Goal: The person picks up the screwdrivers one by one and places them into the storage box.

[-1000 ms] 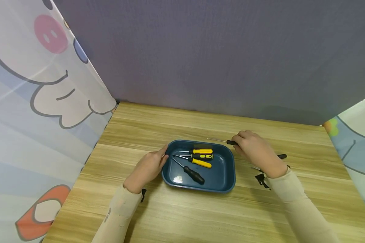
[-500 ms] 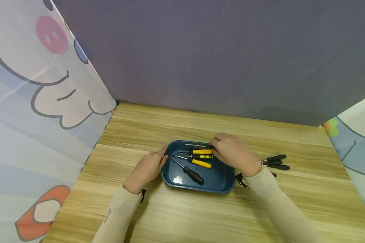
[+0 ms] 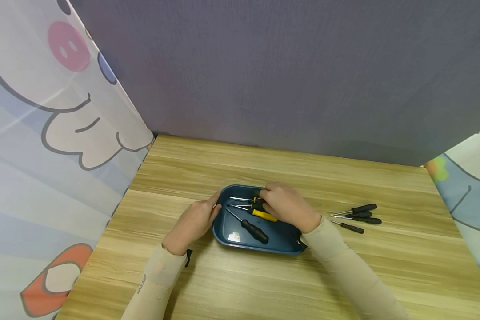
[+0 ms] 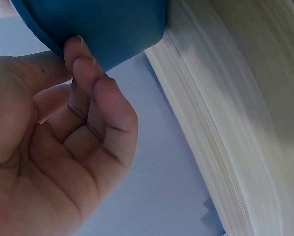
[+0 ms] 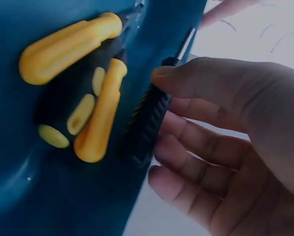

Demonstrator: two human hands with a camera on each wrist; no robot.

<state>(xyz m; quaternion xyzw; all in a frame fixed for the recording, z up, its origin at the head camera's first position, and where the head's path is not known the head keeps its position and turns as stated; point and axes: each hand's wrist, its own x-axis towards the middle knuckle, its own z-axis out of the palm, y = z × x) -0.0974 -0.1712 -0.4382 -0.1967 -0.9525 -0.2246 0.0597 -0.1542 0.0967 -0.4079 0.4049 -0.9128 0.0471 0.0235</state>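
My left hand [image 3: 194, 220] pinches the left rim of a blue tray [image 3: 260, 250]; the left wrist view has thumb and fingertips at the tray wall [image 4: 117, 29]. Over the tray's back right part, my right hand [image 3: 290, 206] holds a small black screwdriver [image 5: 147, 120] by its ribbed handle, its thumb on top and fingers beneath, close along the inner wall. Beside it in the tray lie two yellow-handled screwdrivers [image 5: 70, 49] and a black one with yellow inlays [image 5: 53, 105]. A larger black screwdriver [image 3: 255, 231] lies nearer the front. The right hand partly hides these handles in the head view.
Several black-handled screwdrivers [image 3: 364, 207] lie grouped on the wooden table [image 3: 244, 284] to the right of the tray. A grey panel [image 3: 284, 80] stands behind the table, and a cartoon-printed curtain [image 3: 64, 133] hangs at the left.
My right hand has moved left from beyond the tray's back right corner to inside it, bringing the black screwdriver along. The left hand has stayed on the rim.
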